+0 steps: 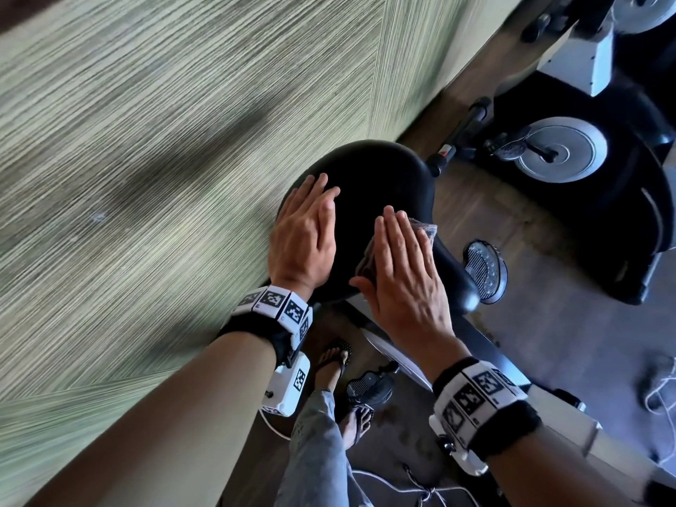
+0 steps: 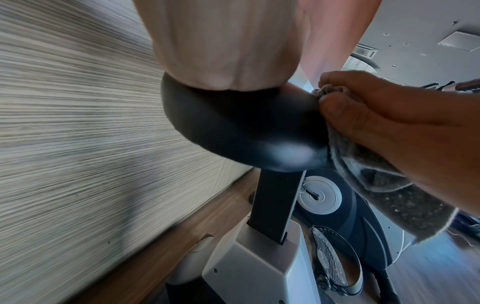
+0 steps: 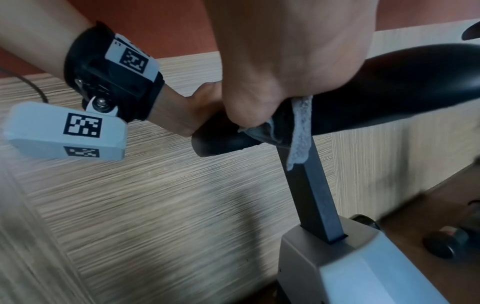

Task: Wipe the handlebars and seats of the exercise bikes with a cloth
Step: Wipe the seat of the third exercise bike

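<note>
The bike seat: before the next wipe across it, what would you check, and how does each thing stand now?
1. Cloth under the wiping hand: ok, the right hand presses it flat on the seat.
2. Seat steadied: ok, the left hand rests flat on its wall-side part.
3. Cloth spread flat: not ok, it is bunched and a strip hangs over the seat's edge.
4. Seat already clean: cannot tell, the black surface shows no detail.
5. Seat post seated in the frame: ok.
6. Handlebars wiped: cannot tell, not in view.
</note>
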A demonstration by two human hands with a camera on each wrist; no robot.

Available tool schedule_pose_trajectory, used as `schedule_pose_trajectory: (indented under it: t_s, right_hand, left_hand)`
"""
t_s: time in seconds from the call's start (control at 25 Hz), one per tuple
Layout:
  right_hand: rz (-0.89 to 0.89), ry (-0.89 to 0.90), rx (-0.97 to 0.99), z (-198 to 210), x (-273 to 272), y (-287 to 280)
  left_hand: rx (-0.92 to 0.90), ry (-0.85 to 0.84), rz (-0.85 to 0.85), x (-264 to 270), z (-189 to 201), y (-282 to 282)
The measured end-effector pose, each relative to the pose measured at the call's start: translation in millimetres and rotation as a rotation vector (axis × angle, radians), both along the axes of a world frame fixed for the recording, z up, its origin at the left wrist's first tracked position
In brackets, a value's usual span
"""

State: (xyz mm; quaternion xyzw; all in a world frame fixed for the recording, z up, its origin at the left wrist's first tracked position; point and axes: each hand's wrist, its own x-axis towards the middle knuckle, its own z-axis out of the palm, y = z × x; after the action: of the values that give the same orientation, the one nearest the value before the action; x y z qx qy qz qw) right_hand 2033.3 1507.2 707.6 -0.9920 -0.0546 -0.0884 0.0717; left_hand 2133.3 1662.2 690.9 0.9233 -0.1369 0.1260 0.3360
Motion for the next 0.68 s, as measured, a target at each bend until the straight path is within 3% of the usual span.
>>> schedule_pose_trajectory:
  t_s: [0.16,0.28,0.4,0.6,0.68]
  right_hand:
    - [0.058,-0.037,-0.063,-7,-21,-32]
    - [0.011,-0.071,-0.099,-13,-41,-54]
    - [-0.059,-0.118,-0.123,-21,-39,-40]
    - [0.209,-0.142,-0.247,-24,-11,-3]
    - [0.241,-0.150,-0.287,-24,-9,-2]
  left_hand:
    - [-0.009,0.022,-0.008,1,-1,1]
    - [-0.018,0.025,-0.013,1,-2,1]
    - [-0.011,0.025,-0.003,0,-1,-1]
    - [-0.011,0.016,0.016,-1,1,-2]
    - [-0.017,0.009,0.000,-1,0,0]
